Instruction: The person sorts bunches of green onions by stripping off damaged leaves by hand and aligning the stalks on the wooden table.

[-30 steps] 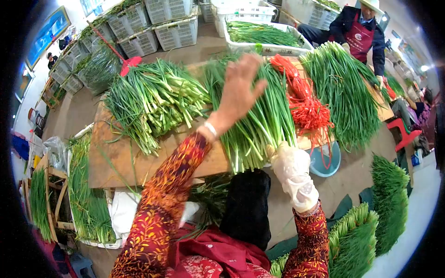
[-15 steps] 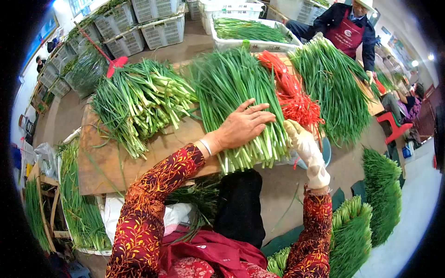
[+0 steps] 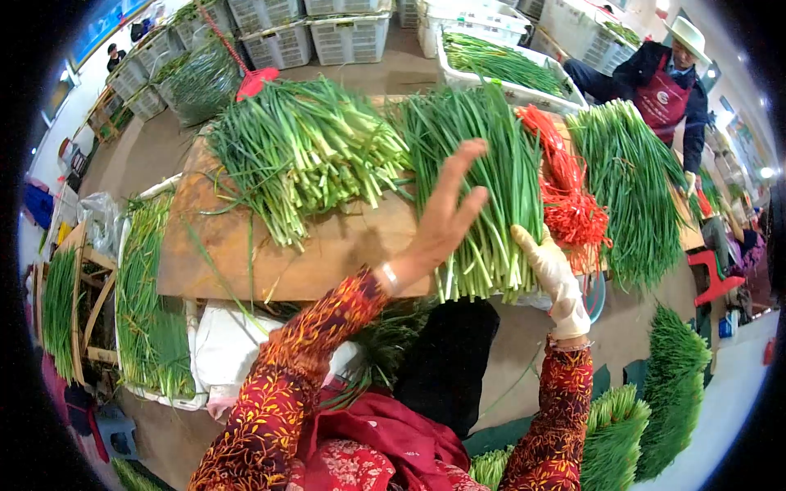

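Note:
My bare left hand is raised over the left side of the middle pile of garlic chives, fingers spread and smeared by motion. It holds nothing. My right hand, in a pale glove, rests against the right edge of the pile near the white stalk ends, thumb and finger stretched out. The stalk ends point towards me over the front edge of the wooden board. To the left lies a looser heap of chives. Red plastic ties lie just beyond my right hand.
Another chive pile stands to the right, beside a co-worker in a red apron. A white crate of chives is behind the board. More bundles lie on the floor at right, near a red stool.
My left hand has lifted off the chives, its fingers spreading. My right hand stays at the pile's right edge. The whole view has shifted, moving the board rightward in the picture.

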`<state>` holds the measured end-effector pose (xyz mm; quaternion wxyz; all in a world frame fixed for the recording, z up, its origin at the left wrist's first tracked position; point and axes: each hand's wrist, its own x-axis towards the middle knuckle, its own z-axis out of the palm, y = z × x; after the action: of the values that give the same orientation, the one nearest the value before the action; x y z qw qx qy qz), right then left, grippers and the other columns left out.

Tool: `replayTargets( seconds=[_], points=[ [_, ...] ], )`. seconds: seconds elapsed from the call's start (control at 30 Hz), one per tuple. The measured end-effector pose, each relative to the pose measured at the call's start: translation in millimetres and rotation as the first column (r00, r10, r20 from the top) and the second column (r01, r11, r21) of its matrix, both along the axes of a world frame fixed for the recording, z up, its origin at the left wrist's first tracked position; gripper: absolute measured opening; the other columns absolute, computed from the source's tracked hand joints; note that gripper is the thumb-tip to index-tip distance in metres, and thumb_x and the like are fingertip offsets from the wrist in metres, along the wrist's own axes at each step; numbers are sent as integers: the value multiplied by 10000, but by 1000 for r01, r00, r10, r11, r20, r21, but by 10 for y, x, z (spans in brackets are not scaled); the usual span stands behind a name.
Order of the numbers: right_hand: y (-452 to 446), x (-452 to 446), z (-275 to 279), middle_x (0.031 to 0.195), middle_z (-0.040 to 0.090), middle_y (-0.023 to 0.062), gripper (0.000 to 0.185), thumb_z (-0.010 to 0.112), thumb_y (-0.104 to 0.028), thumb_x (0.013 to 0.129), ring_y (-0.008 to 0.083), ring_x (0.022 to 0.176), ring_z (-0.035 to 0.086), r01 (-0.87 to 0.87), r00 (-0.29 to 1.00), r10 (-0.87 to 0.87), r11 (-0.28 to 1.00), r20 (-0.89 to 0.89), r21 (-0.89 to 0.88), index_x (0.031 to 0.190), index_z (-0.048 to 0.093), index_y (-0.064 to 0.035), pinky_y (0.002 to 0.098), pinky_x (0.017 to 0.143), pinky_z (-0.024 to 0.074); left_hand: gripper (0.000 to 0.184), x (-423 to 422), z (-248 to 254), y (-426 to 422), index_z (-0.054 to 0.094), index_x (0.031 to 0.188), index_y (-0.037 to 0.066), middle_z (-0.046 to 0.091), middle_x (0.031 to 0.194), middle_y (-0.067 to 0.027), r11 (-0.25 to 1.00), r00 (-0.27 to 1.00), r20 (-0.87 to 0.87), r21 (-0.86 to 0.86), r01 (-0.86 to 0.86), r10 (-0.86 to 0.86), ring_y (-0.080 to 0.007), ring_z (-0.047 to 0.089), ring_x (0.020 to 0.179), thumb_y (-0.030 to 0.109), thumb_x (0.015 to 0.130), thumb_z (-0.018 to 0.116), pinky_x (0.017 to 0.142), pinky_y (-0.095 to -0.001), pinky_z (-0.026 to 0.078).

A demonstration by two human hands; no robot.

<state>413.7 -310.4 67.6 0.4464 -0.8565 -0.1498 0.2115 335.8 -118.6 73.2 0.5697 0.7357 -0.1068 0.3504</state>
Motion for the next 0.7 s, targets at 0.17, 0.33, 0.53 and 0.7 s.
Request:
replayTargets(
  seconds=[0.17, 0.33, 0.53, 0.7],
  points=[
    [4, 69, -76, 1147, 553, 142, 815, 622, -548, 711, 233, 1055, 522, -46, 998, 53, 987, -43, 154, 1284, 367, -29, 309, 921, 355, 821, -672, -393, -169, 12, 1389, 33, 18, 1449, -177, 865, 903, -426, -471, -173, -52, -264, 29, 1345, 443, 855, 482, 1084, -350, 71],
    [42, 35, 18, 1152, 536, 147, 811, 671, -441, 722, 224, 1033, 527, -65, 997, 73, 978, -31, 199, 1299, 308, -2, 296, 901, 383, 919, -305, -458, -366, 7, 1385, 17, 32, 1440, -203, 854, 876, -470, -495, -161, -107, -275, 41, 1342, 532, 813, 510, 1080, -344, 80],
    [184, -141, -42, 1130, 555, 129, 745, 686, -370, 725, 215, 994, 547, -121, 992, 120, 913, 27, 391, 1288, 337, -28, 310, 874, 416, 839, 38, -431, -454, 113, 1362, -2, 223, 1376, -183, 885, 917, -385, -456, -94, -101, -261, 203, 1288, 497, 823, 519, 1059, -336, 168],
    [182, -360, 179, 1139, 547, 119, 669, 674, -277, 738, 218, 1042, 520, -185, 977, 140, 934, 163, 304, 1275, 358, -34, 320, 918, 384, 731, -156, -376, -484, 194, 1345, 22, 245, 1354, -154, 896, 889, -430, -441, -53, -159, -256, 225, 1272, 472, 849, 487, 1059, -351, 176]
  ],
)
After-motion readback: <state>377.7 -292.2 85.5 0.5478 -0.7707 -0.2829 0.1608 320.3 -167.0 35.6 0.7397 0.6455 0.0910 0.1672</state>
